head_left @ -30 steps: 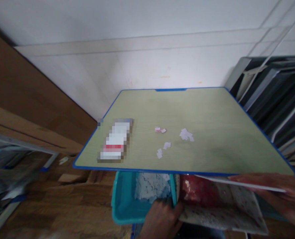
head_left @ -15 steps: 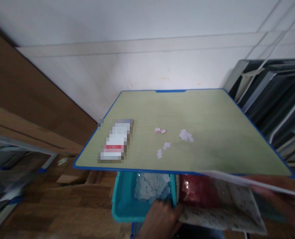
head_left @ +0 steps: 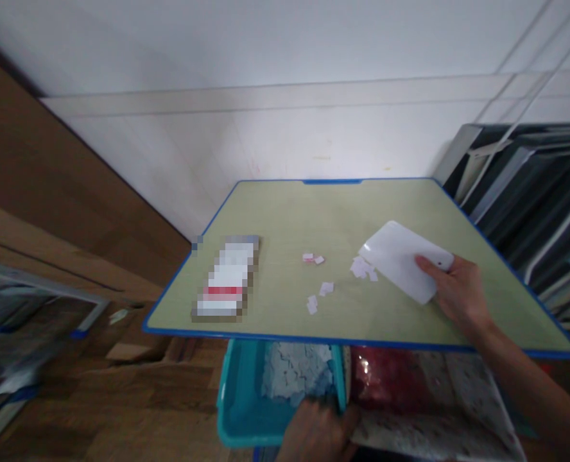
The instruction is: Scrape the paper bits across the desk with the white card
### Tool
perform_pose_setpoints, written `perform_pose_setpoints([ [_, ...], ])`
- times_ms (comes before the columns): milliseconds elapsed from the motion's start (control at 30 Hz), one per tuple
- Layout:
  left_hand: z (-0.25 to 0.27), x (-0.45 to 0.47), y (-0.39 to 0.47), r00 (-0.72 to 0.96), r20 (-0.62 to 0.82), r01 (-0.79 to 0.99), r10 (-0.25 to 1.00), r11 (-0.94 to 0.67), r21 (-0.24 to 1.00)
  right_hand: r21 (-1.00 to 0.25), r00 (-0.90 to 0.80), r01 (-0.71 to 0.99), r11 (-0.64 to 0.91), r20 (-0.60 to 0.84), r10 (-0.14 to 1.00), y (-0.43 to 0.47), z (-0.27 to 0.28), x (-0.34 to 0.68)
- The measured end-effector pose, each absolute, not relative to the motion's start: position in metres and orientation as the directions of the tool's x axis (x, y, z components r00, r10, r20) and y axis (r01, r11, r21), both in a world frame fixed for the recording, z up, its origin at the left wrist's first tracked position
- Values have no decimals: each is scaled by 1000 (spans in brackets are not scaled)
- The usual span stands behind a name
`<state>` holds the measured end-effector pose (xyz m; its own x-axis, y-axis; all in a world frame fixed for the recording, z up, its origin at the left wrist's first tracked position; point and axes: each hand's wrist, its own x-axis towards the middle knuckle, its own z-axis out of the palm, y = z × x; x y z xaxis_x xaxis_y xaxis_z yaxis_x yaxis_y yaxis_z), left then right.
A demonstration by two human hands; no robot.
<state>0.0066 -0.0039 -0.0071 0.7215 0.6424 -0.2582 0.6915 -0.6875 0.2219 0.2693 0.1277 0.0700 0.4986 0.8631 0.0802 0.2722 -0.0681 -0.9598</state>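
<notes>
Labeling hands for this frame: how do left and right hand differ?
The right hand is up over the table, gripping a white board beside paper scraps. The left hand is below the table edge, at the teal bin, partly cut off; its grip can't be read. Both are bare.

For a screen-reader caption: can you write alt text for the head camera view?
The right hand holds a white flat board over a green desk, beside small paper scraps. Below the desk edge, the left hand rests at a teal bin of pale pieces.
</notes>
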Motion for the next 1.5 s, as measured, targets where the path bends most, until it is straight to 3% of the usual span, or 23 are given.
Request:
perform_pose_setpoints([
  [200,-8,7,-5,716,-242,698,655,-681,221,-980,332,184,-77,-12,943,117,72,234],
  [533,-7,7,-4,714,-232,700,660,-671,246,-967,84,247,-66,-47,995,120,79,184],
  [1067,-15,6,-7,732,-139,680,667,-703,206,-951,-260,296,85,5,966,92,104,135],
  [1500,-13,7,-7,726,-222,687,651,-706,172,-955,-21,237,179,179,984,206,101,214],
])
